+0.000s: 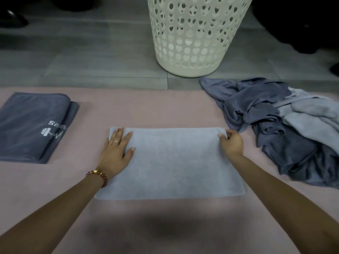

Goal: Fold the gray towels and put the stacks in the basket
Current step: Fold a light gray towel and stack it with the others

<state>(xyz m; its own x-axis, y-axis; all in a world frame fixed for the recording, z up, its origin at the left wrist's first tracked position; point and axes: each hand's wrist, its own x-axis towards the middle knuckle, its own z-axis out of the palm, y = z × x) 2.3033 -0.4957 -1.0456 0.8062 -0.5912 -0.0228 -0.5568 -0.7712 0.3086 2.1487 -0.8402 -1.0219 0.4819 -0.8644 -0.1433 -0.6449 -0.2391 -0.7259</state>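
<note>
A light gray towel (174, 162) lies flat as a rectangle on the pink mat in front of me. My left hand (115, 153) rests flat on its far left part, fingers straight. My right hand (232, 143) pinches the towel's far right corner with curled fingers. A folded dark gray towel stack (31, 125) with white lettering sits at the left. A heap of unfolded dark and light gray towels (278, 129) lies at the right. The white perforated basket (192, 33) stands upright on the floor beyond the mat.
The pink mat (146, 110) covers the near floor; gray floor tiles (82, 57) lie beyond it. Dark objects sit at the far left and far right corners. A shadow falls on the mat near me.
</note>
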